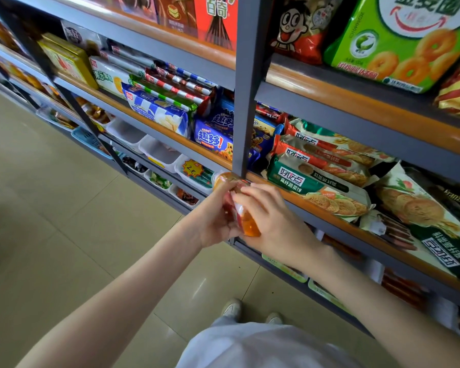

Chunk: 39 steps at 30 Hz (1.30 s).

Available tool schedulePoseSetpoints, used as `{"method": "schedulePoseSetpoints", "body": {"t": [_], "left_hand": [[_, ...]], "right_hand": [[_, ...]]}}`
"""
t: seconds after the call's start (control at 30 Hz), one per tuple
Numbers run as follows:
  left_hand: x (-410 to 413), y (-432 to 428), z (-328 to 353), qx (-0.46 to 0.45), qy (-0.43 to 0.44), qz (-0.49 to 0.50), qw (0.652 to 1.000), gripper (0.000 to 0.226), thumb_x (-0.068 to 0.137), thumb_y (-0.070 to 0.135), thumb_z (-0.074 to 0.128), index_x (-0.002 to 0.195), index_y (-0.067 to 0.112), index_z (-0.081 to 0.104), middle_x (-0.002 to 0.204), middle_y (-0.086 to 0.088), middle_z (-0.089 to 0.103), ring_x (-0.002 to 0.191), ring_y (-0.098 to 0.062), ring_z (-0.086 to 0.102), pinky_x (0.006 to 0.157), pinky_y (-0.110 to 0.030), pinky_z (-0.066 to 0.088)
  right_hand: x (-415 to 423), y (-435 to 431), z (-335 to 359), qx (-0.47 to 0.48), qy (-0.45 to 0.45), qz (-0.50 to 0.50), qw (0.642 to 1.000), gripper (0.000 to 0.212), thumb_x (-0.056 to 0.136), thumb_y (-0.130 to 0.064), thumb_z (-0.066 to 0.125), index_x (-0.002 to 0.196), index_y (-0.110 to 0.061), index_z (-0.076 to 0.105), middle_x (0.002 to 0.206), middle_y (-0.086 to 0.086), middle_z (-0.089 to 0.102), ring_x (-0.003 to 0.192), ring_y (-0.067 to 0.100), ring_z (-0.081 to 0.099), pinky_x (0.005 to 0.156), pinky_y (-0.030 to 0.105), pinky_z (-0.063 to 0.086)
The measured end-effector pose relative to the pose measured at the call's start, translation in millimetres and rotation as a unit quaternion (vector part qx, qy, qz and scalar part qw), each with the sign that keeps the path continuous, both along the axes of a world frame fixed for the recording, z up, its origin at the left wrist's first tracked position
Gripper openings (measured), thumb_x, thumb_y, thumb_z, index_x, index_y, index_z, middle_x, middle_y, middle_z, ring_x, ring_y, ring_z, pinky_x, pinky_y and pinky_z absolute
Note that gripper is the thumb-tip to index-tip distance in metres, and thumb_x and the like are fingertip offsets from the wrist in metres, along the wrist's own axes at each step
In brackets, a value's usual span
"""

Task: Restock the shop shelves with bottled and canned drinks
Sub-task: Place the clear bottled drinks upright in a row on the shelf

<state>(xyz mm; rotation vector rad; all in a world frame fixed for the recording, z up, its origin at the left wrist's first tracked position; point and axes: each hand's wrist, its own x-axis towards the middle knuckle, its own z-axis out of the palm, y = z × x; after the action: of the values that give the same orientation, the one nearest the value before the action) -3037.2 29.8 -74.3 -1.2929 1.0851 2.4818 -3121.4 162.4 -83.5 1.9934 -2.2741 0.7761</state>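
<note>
A small plastic bottle (246, 221) of amber drink with a red label lies tilted between both hands, its pale bottom end pointing up toward the shelf edge. My left hand (217, 216) grips it from the left. My right hand (272, 216) holds it from the right, fingers curled over the label. The bottle sits in front of the orange-edged shelf rail (316, 205), close to the grey upright post (246, 102). Most of the bottle's middle is hidden by my fingers.
Shelves on the right carry biscuit and snack packets (316, 179), with a green biscuit bag (398, 41) above. Lower shelves hold white trays (160, 152) and a blue basket (87, 138). Beige floor tiles (51, 208) spread to the left; my shoes (233, 309) stand below.
</note>
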Motion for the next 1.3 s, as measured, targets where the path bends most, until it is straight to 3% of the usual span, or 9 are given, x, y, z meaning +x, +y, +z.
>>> {"method": "schedulePoseSetpoints", "body": {"t": [0.17,0.3,0.43,0.63,0.77,0.93,1.1,1.2,1.3], "left_hand": [[18.0,-5.4,-7.2,0.018,0.105,-0.007,0.994,0.06,0.085,0.057,0.059,0.124,0.012,0.051,0.111,-0.013,0.07,0.105,-0.035,0.066,0.092,-0.05,0.049],[12.6,-4.3,18.9,-0.007,0.223,0.055,0.973,0.071,0.075,0.04,0.074,0.13,0.005,0.047,0.116,-0.017,0.067,0.106,-0.031,0.066,0.079,-0.036,0.058],[10.3,-18.1,69.8,-0.263,0.199,0.014,0.944,0.06,0.081,0.03,0.073,0.13,0.021,0.041,0.103,-0.004,0.073,0.094,-0.021,0.071,0.07,-0.032,0.059],[-15.7,-12.8,161.8,-0.609,0.144,-0.111,0.772,0.074,0.053,0.06,0.084,0.114,0.039,0.047,0.091,0.005,0.074,0.076,-0.014,0.072,0.071,-0.042,0.06],[-37.4,-1.4,222.7,-0.698,0.191,-0.121,0.68,0.07,0.056,0.071,0.077,0.109,0.033,0.052,0.083,0.001,0.074,0.071,-0.015,0.071,0.073,-0.045,0.059],[-68.3,10.3,289.4,-0.63,0.407,-0.06,0.659,0.037,0.079,0.057,0.056,0.106,0.033,0.061,0.086,-0.001,0.072,0.081,-0.026,0.071,0.078,-0.058,0.055],[-110.0,22.1,344.7,-0.786,0.463,0.032,0.408,0.032,0.096,0.037,0.047,0.126,0.029,0.054,0.115,0.006,0.065,0.106,-0.007,0.062,0.091,-0.021,0.048],[-144.4,28.5,373.3,-0.866,0.427,0.074,0.249,0.044,0.094,0.032,0.047,0.132,0.012,0.053,0.13,-0.01,0.055,0.12,-0.022,0.051,0.101,-0.025,0.036],[-179.2,35.6,392.5,-0.901,0.394,0.093,0.157,0.048,0.093,0.033,0.051,0.135,0.01,0.053,0.142,-0.02,0.044,0.129,-0.034,0.042,0.109,-0.041,0.031]], "right_hand": [[-16.5,8.6,34.5,-0.082,-0.412,-0.147,0.896,0.059,0.072,-0.015,0.083,0.121,-0.023,0.051,0.116,-0.006,0.058,0.104,0.007,0.059,0.077,0.02,0.054],[-22.3,13.1,44.4,-0.104,-0.599,-0.116,0.786,0.053,0.069,-0.032,0.081,0.113,-0.027,0.052,0.111,0.003,0.064,0.103,0.018,0.066,0.081,0.036,0.057],[-33.5,8.6,80.6,0.041,-0.438,-0.077,0.895,0.047,0.073,-0.045,0.078,0.11,-0.04,0.05,0.115,-0.012,0.06,0.102,0.0,0.061,0.083,0.016,0.048],[-36.3,0.9,150.3,-0.033,-0.28,-0.087,0.956,0.066,0.072,-0.041,0.081,0.12,-0.047,0.036,0.106,-0.031,0.055,0.09,-0.021,0.051,0.073,0.001,0.041],[-50.9,21.1,198.8,-0.129,-0.258,-0.116,0.951,0.06,0.068,-0.041,0.081,0.116,-0.043,0.044,0.101,-0.031,0.06,0.091,-0.016,0.057,0.076,0.003,0.043],[-61.8,62.9,266.4,-0.276,-0.217,-0.122,0.928,0.057,0.057,-0.051,0.08,0.107,-0.046,0.054,0.1,-0.033,0.065,0.096,-0.009,0.062,0.081,0.014,0.048],[-73.5,117.2,337.3,-0.42,-0.099,-0.094,0.897,0.061,0.054,-0.018,0.09,0.101,-0.033,0.054,0.091,-0.032,0.069,0.087,-0.012,0.064,0.073,0.001,0.044],[-85.2,143.2,373.4,-0.462,-0.011,-0.114,0.879,0.063,0.054,-0.032,0.087,0.106,-0.038,0.052,0.097,-0.033,0.067,0.094,-0.011,0.063,0.08,0.004,0.045],[-104.4,161.2,397.6,-0.471,0.032,-0.16,0.867,0.068,0.056,-0.022,0.09,0.105,-0.044,0.049,0.094,-0.04,0.064,0.094,-0.017,0.06,0.082,0.001,0.041]]}}
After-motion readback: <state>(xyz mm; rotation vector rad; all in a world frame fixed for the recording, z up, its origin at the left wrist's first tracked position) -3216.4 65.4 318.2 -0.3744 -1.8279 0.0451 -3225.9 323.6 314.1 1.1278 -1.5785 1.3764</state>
